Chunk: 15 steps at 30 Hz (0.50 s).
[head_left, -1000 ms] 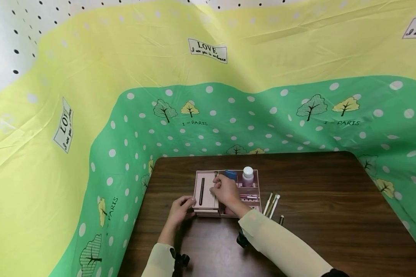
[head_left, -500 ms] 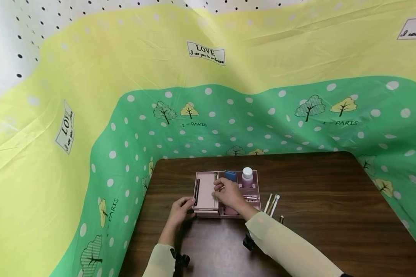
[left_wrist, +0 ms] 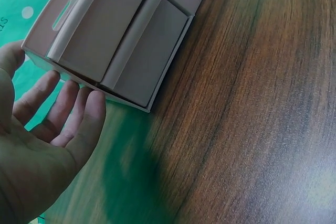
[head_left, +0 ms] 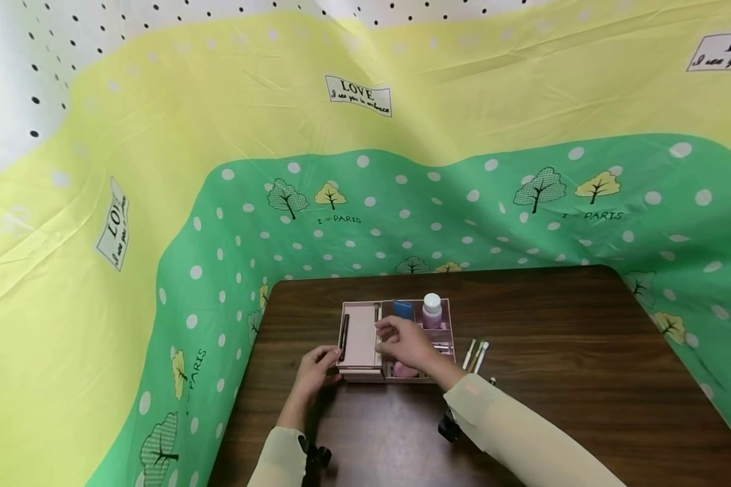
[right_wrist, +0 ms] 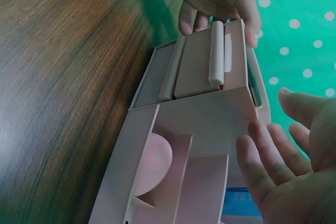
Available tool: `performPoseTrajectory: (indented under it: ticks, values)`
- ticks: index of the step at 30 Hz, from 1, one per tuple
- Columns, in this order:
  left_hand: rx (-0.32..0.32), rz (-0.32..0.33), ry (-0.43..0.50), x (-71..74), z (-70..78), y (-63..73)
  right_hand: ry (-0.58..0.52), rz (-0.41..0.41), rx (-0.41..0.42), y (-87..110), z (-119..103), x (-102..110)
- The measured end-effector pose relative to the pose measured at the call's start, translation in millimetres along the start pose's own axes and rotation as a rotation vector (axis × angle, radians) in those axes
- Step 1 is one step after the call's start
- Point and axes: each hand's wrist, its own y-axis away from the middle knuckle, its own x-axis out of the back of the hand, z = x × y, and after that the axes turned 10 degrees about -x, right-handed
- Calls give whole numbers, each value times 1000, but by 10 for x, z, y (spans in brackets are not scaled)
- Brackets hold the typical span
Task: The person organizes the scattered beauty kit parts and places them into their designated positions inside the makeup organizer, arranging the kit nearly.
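A pink desktop organizer [head_left: 359, 380] with two small drawers [left_wrist: 107, 24] stands on the table. On its top tray [head_left: 361, 331], a slim dark stick [head_left: 344, 337] lies along the left edge, and a makeup brush [head_left: 377, 311] lies along the right. My left hand [head_left: 317, 368] holds the front left corner, thumb at the top rim and fingers against the side wall. Over the organizer's middle, my right hand [head_left: 405, 345] has its fingertips near the tray's right edge. Its thumb and fingers [right_wrist: 254, 156] are apart, with nothing between them in the right wrist view.
The right compartments hold a white-capped bottle [head_left: 432, 312], a blue item [head_left: 403, 309] and a round pink piece [right_wrist: 155, 163]. Several slim brushes [head_left: 475, 356] lie on the table to the right, one beside the right sleeve. A patterned curtain [head_left: 365, 237] hangs behind the table.
The dark stick has shifted from the middle of the tray to its left edge. My right hand has drawn slightly right and toward me. My left hand stays at the corner.
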Motion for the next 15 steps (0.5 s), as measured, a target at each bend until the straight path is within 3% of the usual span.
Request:
performPoseTrajectory:
  ticks: [9, 13, 15]
  values:
    - [26, 33, -22, 65, -309, -142, -29, -9, 27, 66, 18, 97]
    - [17, 36, -31, 55, -324, -150, -35, -19, 20, 89, 47, 172]
    - [17, 35, -34, 35, -257, -127, -42, -25, 7, 104, 62, 221]
